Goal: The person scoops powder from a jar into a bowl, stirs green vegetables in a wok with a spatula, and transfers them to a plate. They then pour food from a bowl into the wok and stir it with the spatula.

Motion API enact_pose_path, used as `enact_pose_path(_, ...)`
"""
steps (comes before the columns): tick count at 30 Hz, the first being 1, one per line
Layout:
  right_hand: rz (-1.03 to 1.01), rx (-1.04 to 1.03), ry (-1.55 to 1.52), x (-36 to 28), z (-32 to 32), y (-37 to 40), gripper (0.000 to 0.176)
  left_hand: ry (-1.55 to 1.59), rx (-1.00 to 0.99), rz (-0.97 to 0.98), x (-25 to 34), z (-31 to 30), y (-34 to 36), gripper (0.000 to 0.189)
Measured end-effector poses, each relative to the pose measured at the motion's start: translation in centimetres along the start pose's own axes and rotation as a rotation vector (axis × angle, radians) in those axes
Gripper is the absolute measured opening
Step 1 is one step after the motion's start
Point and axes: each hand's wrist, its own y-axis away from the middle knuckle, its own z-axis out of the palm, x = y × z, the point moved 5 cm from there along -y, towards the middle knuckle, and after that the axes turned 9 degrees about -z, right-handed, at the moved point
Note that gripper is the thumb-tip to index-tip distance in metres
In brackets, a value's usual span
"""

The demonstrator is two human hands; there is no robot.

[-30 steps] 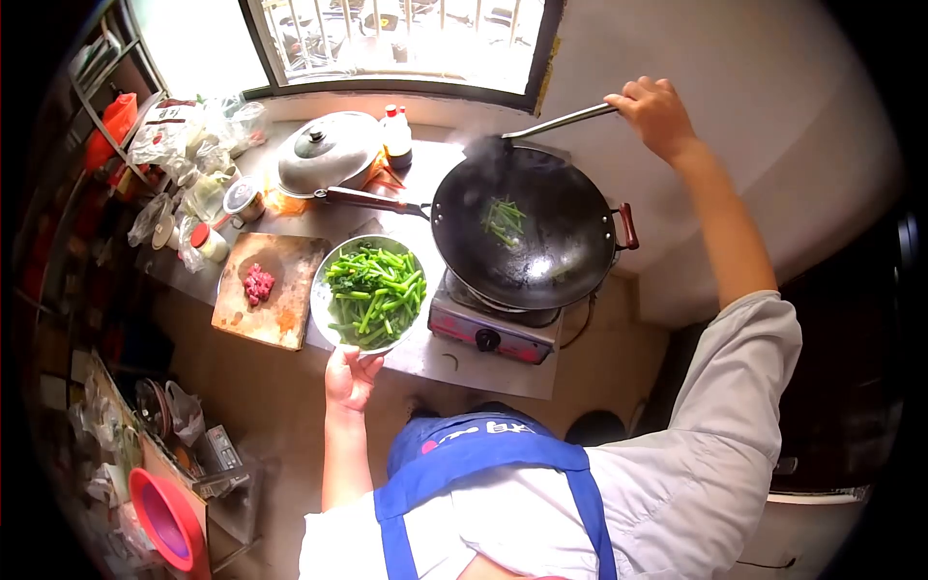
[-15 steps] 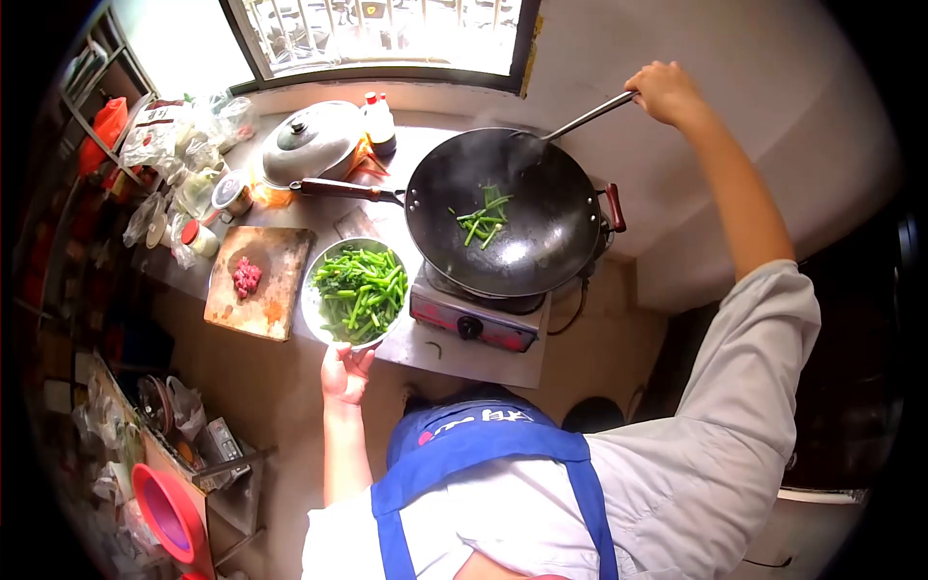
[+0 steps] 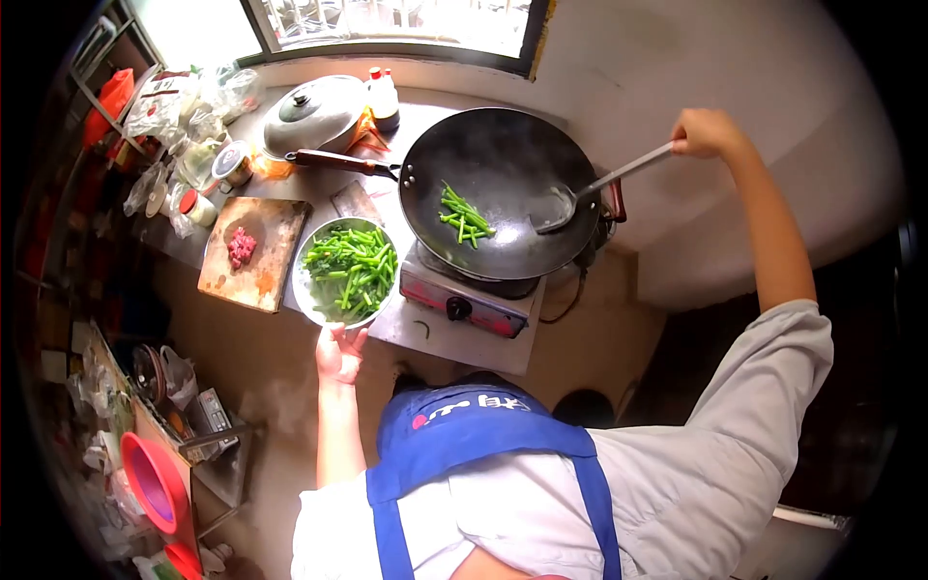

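Observation:
My right hand is closed around the long handle of a wok spatula. The spatula's metal head rests inside the black wok, toward its right side. A small heap of cut green stems lies left of the spatula head, apart from it, with faint steam above. At the near rim of a round bowl, my left hand grips the edge, palm turned up. Chopped greens fill much of that bowl, which stands left of the stove.
Under the wok is a gas stove. A cutting board carries chopped red meat. Behind stand a domed lid, a sauce bottle and jars. The wok's long handle points left.
My right hand has come down and right, bringing the spatula head to the wok's right side. The stems in the wok have gathered leftward. The left hand stays at the bowl.

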Motion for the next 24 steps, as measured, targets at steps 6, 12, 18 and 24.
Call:
enact_pose_path(6,-0.008,-0.021,-0.392,-4.5,9.1,-0.9,0.022,0.034,0.061,0.027,-0.9,-0.1,-0.8,0.028)
enact_pose_path(12,-0.156,0.433,-0.529,-13.3,12.9,4.8,0.023,0.06,0.035,0.064,-0.1,0.0,-0.9,0.028)
enact_pose_path(18,-0.069,0.568,-0.605,-20.6,14.7,7.4,0.024,-0.002,-0.165,-0.015,3.4,2.5,-1.5,0.038)
enact_pose_path(24,0.121,0.722,-0.559,-24.2,15.3,9.1,0.021,-0.188,-0.273,-0.101,5.8,7.2,-2.0,0.043)
